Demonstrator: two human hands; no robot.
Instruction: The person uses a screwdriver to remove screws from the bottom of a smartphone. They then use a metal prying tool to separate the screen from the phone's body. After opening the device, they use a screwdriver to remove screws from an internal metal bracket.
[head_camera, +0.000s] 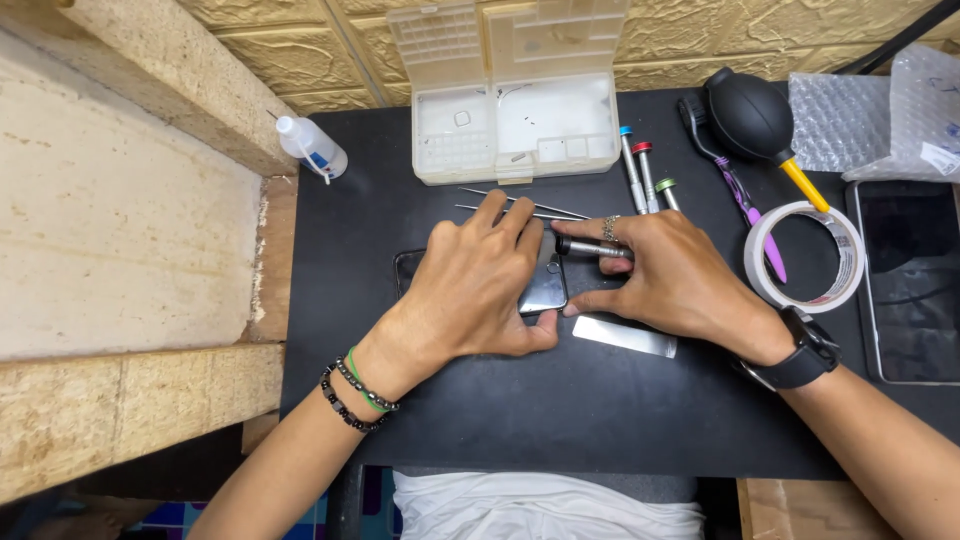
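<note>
Black mat (560, 420) covers most of the frame, and a dark phone (543, 285) is kept flat in the middle of it. The phone is pressed down by the left hand (470, 290), spread open with nothing gripped. A small metal screwdriver (592, 248) is pinched in the closed fingers of the right hand (670, 280), its tip at the phone's upper right edge. The phone is best held still and the tool turned slowly. A clear parts box (515, 125) is seen at the top, tape (805, 258) at the right, a wooden wall (110, 240) at the left.
</note>
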